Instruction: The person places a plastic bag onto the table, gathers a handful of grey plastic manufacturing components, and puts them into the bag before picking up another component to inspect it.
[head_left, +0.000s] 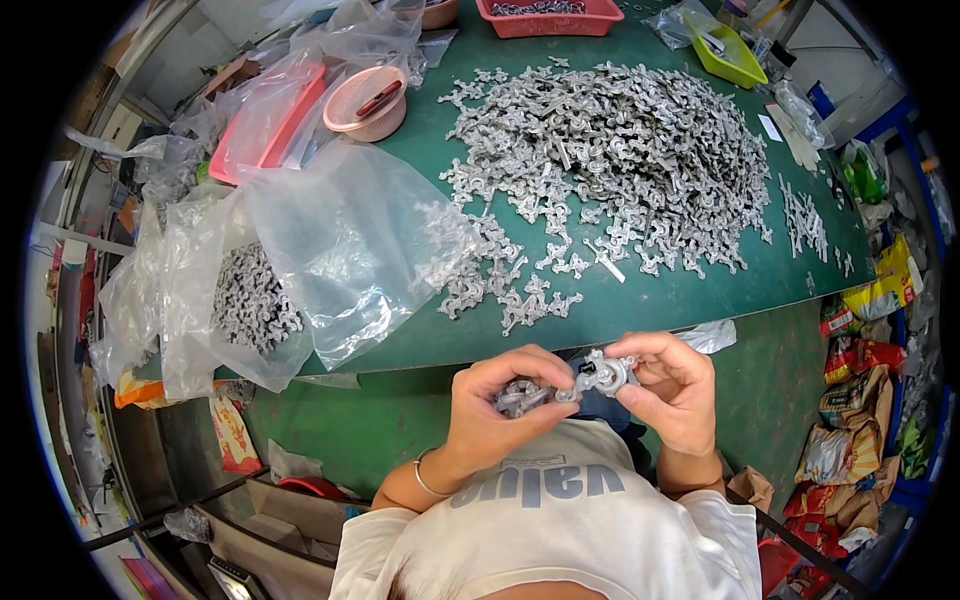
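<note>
I'm mid-assembly by the look of it: my left hand (505,395) clutches a bunch of grey cast-metal pieces (520,397), my right hand (672,385) pinches a rounded metal part (603,375) against them, just above my lap. Next I'd need careful alignment, I reckon. Beyond my grip, a jagged silvery heap (620,150) covers the green table (640,300); crinkled clear bags (340,240) lie up-left.
</note>
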